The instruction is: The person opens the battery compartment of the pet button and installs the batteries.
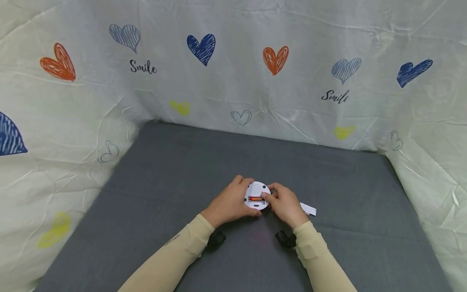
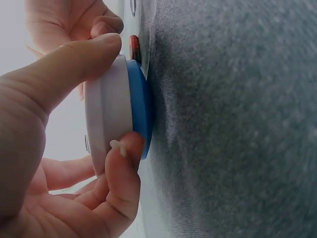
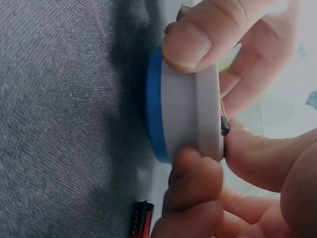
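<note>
A round white device (image 1: 256,187) with a grid of small speaker holes lies back side up, its battery compartment open. Its underside is a blue dome (image 2: 140,99), close over the grey cloth. One red-and-black battery (image 1: 256,199) lies in the compartment. My left hand (image 1: 233,200) grips the device around its left side, thumb and fingers on the white wall. At the opposite side my right hand (image 1: 288,206) pinches it: the thumb presses at the battery's end and curled fingers lie against the wall. Another battery (image 3: 142,218) rests on the cloth by the right hand.
Just past the right wrist lies a small white flat piece (image 1: 308,209), partly hidden by that hand. Grey cloth (image 1: 219,154) covers the tabletop. White curtains (image 1: 233,81) printed with hearts stand at the back and both sides.
</note>
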`<state>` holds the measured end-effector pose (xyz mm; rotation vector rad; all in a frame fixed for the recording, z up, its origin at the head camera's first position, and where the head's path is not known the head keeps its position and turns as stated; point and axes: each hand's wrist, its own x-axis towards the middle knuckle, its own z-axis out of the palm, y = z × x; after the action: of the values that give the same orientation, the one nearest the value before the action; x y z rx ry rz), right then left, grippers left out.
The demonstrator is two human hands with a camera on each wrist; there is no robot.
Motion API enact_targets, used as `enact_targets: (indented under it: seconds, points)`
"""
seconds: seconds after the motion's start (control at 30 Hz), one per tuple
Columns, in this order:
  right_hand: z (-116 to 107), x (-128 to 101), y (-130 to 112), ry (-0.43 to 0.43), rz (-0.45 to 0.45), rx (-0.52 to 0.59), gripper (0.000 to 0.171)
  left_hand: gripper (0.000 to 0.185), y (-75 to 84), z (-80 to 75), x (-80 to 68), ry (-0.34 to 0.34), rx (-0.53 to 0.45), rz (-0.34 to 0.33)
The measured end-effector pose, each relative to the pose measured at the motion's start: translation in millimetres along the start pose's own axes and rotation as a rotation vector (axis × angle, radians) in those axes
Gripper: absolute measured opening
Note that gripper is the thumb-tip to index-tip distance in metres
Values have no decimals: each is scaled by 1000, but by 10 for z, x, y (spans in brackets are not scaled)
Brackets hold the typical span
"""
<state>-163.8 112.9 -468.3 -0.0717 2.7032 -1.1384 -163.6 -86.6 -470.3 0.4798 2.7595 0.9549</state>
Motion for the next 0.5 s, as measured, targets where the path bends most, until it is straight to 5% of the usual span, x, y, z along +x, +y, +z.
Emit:
enact_targets:
  seconds: [0.5]
  points:
    - [57, -19, -55, 93, -128, -160, 38, 95, -40, 5, 39, 36, 25, 24]
